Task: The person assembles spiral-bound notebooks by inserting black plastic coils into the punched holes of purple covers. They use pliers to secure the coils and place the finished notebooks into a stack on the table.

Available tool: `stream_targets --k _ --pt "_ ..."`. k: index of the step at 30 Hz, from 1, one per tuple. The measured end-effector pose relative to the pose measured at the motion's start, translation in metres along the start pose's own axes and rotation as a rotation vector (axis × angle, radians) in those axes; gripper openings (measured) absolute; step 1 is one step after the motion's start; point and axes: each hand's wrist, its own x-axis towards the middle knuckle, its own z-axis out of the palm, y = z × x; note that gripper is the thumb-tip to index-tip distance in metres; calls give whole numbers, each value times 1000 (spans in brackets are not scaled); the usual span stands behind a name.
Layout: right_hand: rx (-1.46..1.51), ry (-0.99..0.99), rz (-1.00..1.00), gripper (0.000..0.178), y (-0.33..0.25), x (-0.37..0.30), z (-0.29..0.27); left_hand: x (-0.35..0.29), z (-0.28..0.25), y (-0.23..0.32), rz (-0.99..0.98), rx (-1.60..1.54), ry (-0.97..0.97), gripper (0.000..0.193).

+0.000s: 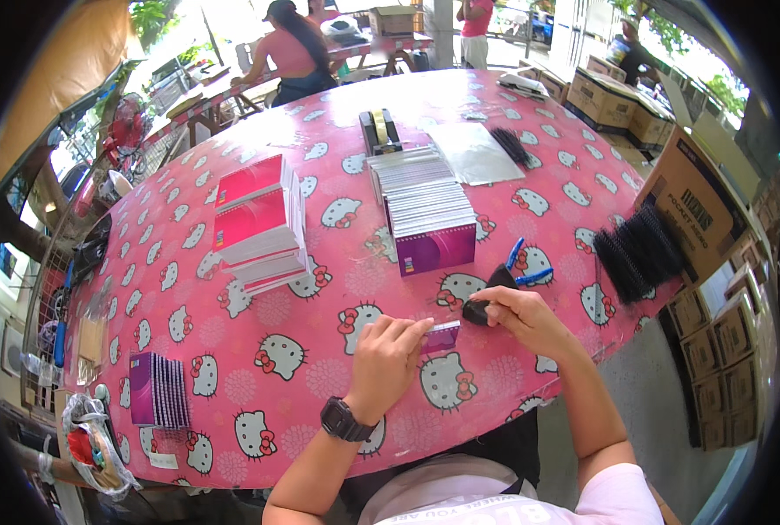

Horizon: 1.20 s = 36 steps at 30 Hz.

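My left hand (388,357), with a black watch at its wrist, has its fingers closed on the edge of a small purple-covered notepad (442,337) on the table. Just right of that pad, my right hand (521,313) pinches a small dark object (475,311) whose kind I cannot make out. Beyond the right hand lies a blue-handled tool (534,276) that looks like pliers, its dark end near my fingers. A long row of notepads (433,248) with a purple front cover stands ahead of my hands.
Red-covered pads (254,223) are stacked at the left, purple spiral notepads (156,391) at the near left. Black binding coils (639,254) lie by a carton (696,206) at the right. A tape dispenser (378,131) and clear plastic sheets (475,153) lie farther back. People work beyond the table.
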Motion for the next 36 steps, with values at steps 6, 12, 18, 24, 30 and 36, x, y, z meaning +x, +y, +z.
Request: stream_targets --k 6,12,18,24,30,36 --pt "-50 27 -129 18 3 2 7 2 -3 4 -25 -4 -5 20" --pt "-104 92 -249 22 15 11 15 0 -2 2 -14 -16 -5 20" --pt "-37 56 -267 20 16 12 18 1 -3 3 -23 -40 5 19" --pt "86 -189 -211 20 23 8 9 0 -4 3 -23 -25 -1 18" --pt "-11 -155 -239 27 8 6 8 2 -6 9 -45 -12 -26 25" --pt "16 -255 -134 38 8 2 12 5 7 22 -49 -76 -92 29"
